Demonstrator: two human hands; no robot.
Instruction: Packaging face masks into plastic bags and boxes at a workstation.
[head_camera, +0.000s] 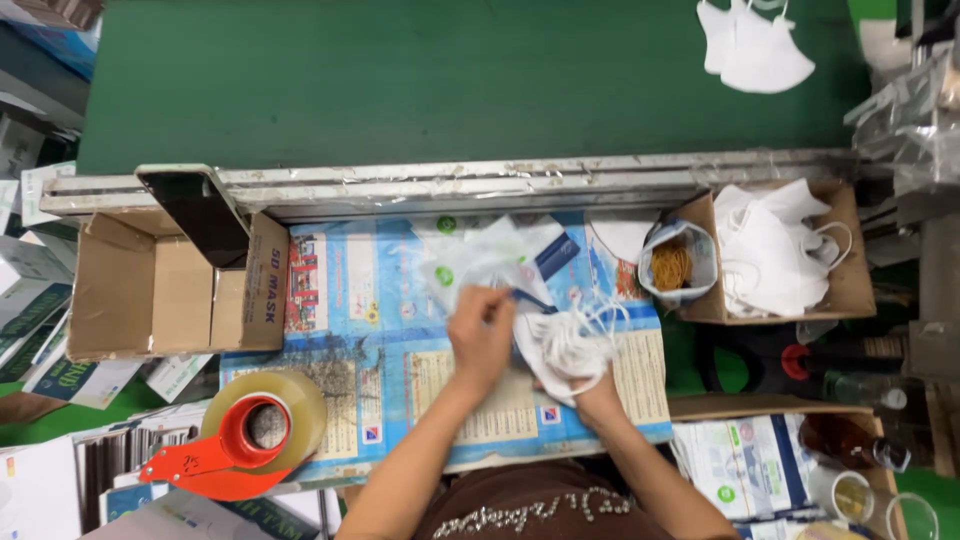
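white masks (568, 345) — green belt (450, 80)

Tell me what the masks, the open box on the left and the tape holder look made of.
Masks: soft white fabric, matte, creased, with thin string loops. Box: brown corrugated cardboard, dull, flaps folded open. Tape holder: probably red plastic, smooth, slightly glossy.

— What can't you make out?
— The right hand (592, 392) is mostly buried under the masks (568, 345); its fingers don't show. The left hand (482, 335) is blurred.
— And at the edges?
— The bottom edge cuts off both arms. The top edge clips the white masks on the belt (752, 45). The pouch (490, 258) blurs too.
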